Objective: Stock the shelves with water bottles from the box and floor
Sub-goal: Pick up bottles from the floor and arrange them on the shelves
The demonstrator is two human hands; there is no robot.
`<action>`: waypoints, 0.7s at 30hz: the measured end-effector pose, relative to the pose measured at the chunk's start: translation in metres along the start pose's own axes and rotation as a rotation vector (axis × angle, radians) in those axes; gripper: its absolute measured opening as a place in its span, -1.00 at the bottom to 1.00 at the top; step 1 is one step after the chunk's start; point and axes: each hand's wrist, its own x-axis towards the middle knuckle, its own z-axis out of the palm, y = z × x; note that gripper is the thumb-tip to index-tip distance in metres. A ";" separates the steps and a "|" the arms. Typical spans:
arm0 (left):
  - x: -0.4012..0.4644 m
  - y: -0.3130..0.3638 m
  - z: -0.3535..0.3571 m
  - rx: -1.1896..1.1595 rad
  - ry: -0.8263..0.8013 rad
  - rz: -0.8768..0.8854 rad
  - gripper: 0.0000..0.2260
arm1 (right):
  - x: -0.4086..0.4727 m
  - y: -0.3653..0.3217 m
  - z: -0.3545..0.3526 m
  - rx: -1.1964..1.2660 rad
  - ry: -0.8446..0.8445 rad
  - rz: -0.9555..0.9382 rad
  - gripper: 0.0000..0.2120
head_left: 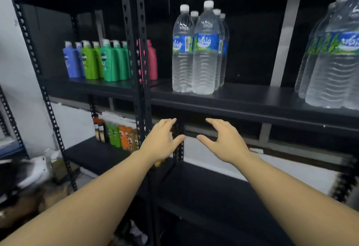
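Observation:
Several clear water bottles (202, 51) with blue labels and white caps stand grouped on the black upper shelf (252, 98). A second group of the same bottles (334, 66) stands at the right edge of that shelf. My left hand (163, 140) and my right hand (223, 140) hang side by side below the shelf's front edge, palms facing each other, fingers relaxed and spread. Both hold nothing. No box shows in this view.
Coloured shampoo bottles (99, 61) line the left rack's shelf, with a pink bottle (152, 61) behind the upright post (139, 51). Smaller brown, green and orange bottles (114, 135) stand one shelf down. A black lower shelf (204, 191) lies under my arms. Clutter sits at the lower left.

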 end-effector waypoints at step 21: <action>-0.249 -0.033 0.230 -0.078 -0.430 -0.420 -0.31 | -0.246 0.172 0.161 0.170 -0.506 0.275 -0.28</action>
